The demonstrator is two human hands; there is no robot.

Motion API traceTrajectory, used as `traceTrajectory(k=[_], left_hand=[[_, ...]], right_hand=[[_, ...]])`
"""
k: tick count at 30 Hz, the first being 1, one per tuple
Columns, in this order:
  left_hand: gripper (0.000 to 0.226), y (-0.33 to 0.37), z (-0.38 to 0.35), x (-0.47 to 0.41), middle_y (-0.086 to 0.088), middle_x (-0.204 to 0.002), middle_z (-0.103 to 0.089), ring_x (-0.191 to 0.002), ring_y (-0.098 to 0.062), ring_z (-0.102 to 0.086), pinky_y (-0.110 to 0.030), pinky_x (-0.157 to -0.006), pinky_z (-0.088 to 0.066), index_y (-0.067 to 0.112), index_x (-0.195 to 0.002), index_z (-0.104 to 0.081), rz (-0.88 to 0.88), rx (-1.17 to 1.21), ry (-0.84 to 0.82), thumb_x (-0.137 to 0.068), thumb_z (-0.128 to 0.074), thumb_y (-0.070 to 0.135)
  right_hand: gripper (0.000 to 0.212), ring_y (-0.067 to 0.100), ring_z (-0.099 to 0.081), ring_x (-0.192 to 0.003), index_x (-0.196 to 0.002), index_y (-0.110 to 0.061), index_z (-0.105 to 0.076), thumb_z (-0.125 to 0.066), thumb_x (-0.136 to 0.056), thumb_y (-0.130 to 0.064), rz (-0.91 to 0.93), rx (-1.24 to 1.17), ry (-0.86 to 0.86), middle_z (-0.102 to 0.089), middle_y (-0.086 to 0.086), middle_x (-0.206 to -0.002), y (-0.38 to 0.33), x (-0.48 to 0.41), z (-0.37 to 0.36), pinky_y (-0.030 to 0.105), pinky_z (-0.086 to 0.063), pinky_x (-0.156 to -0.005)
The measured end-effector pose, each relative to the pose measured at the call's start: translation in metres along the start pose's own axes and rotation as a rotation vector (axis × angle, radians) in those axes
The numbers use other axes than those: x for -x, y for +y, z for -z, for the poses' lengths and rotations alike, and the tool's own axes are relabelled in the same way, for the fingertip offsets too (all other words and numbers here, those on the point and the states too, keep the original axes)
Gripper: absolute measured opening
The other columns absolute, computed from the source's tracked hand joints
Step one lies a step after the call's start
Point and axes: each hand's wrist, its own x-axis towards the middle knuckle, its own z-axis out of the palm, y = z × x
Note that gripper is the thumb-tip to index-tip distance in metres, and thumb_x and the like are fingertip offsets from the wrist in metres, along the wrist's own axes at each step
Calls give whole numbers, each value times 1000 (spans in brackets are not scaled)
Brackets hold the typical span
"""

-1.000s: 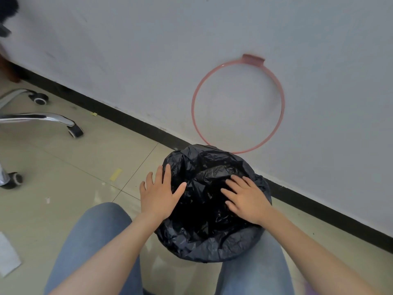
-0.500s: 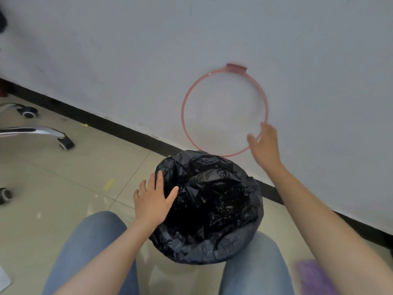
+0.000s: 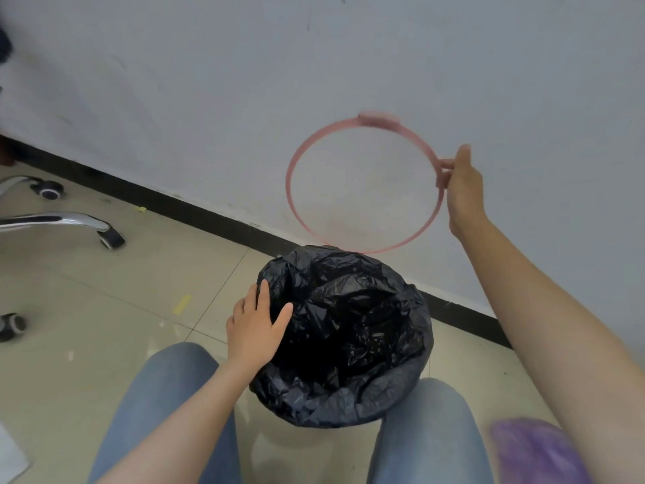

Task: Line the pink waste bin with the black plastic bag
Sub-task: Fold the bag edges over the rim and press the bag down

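Note:
The black plastic bag [image 3: 349, 337] is draped over a round bin on the floor between my knees, covering its rim and sides so the pink bin itself is hidden. My left hand [image 3: 256, 326] lies flat, fingers spread, on the bag's left rim. A pink ring [image 3: 296, 169], the bin's hoop, leans against the white wall behind the bin. My right hand [image 3: 464, 190] is raised and pinches the ring's right side between thumb and fingers.
A black skirting strip [image 3: 209, 221] runs along the wall's foot. Chrome chair legs with castors [image 3: 108, 237] stand at the left. A purple object [image 3: 537, 448] lies blurred at the lower right. White paper [image 3: 8, 462] sits at the lower left edge.
My right hand left the bag's rim, rose to the wall and took hold of the pink ring's right side. My left hand stayed on the bag's left rim.

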Motion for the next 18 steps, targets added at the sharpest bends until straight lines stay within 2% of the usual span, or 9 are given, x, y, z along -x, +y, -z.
traceTrajectory(k=[1,3,5,6,9,12,14,16,18], left_hand=[[64,-1,1,-2,-5,-158,-15,-144,-28,-16,-46,-116,-20,21,-147,-7,-14,125,-2,-94,-29,48],[56,-2,8,-5,-4,-157,-19,-144,-24,-18,-42,-117,-18,20,-147,-10,22,517,-22,-98,-30,37],[52,-3,17,-5,-1,-157,-17,-144,-19,-18,-39,-120,-14,22,-147,-11,128,862,-58,-99,-26,36],[51,-5,22,-5,-1,-156,-21,-143,-19,-20,-41,-120,-15,24,-146,-16,170,948,-50,-98,-24,40],[49,-10,31,0,-1,-151,-34,-139,-20,-30,-43,-118,-19,26,-142,-30,207,1011,7,-97,-22,45],[48,-9,30,3,-2,-150,-36,-137,-19,-33,-41,-117,-21,23,-141,-30,174,987,3,-98,-21,42],[49,-5,27,6,-2,-149,-35,-138,-19,-32,-36,-111,-23,22,-143,-27,153,982,-24,-98,-21,40],[51,-4,23,7,0,-149,-35,-138,-17,-30,-31,-107,-23,22,-145,-24,153,983,-32,-97,-22,40],[53,-5,20,5,3,-152,-30,-140,-16,-28,-33,-113,-20,22,-145,-25,161,953,-24,-96,-22,44]], right_hand=[[57,14,-53,-73,-72,-15,-60,-17,-101,-37,35,26,-18,-59,4,-75,-2,21,6,18,-37,-66],[55,15,-55,-78,-79,-12,-63,-18,-101,-31,107,134,-88,-62,5,-82,7,62,16,13,-36,-69],[46,17,-57,-85,-82,-10,-65,-26,-95,-30,237,293,-279,-65,3,-89,23,113,24,16,-41,-71],[49,17,-58,-84,-83,-6,-67,-29,-89,-34,359,401,-428,-68,3,-89,32,139,24,22,-44,-74],[49,16,-60,-86,-99,-14,-68,-35,-87,-48,642,693,-818,-71,2,-92,72,204,15,37,-49,-80],[64,25,-55,-99,-125,-17,-50,-29,-84,-61,655,878,-1057,-63,4,-109,103,234,0,41,-44,-88],[69,26,-54,-100,-133,-15,-38,-33,-80,-57,674,932,-1074,-61,5,-114,114,237,-7,38,-43,-88],[59,16,-63,-77,-120,-19,-49,-47,-74,-55,786,969,-991,-68,-5,-90,128,236,-11,26,-51,-70],[50,8,-61,-59,-101,-27,-61,-67,-60,-55,838,1019,-922,-66,-13,-70,142,232,-16,17,-48,-53]])
